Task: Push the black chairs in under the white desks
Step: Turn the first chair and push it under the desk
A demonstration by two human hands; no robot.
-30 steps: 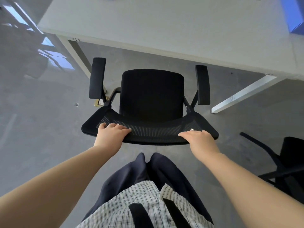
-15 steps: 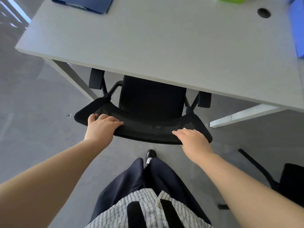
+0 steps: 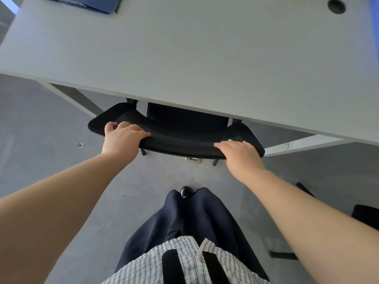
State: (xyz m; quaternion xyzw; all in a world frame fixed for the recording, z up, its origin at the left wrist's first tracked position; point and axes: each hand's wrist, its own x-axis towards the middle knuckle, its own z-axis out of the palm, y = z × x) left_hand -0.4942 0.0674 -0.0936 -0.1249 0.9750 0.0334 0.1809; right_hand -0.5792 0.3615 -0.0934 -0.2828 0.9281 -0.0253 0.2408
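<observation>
A person is standing at a white desk (image 3: 205, 58), both arms reaching forward. The chair (image 3: 178, 138) is sitting mostly under the desk: its seat is hidden beneath the near edge, and only the curved mesh top of the backrest is sticking out toward the person. The left hand (image 3: 122, 138) is lying over the left end of that backrest, fingers curled over its top edge, a ring showing on one finger; its grip is clasping the chair. The right hand (image 3: 240, 153) is doing the same at the right end, fingers draped over the mesh, grasping the rim.

The desk top is stretching wide and pale across the upper view. A dark blue folder (image 3: 90, 3) is lying at its far left corner, and a round cable hole (image 3: 336, 6) is showing at the far right. White legs (image 3: 303, 143) are slanting down to the floor on both sides.

The floor (image 3: 41, 150) is smooth grey, with a small brass fitting (image 3: 192, 159) set in it just behind the chair. Part of another black chair (image 3: 365, 218) is showing at the right edge, well apart from the desk.
</observation>
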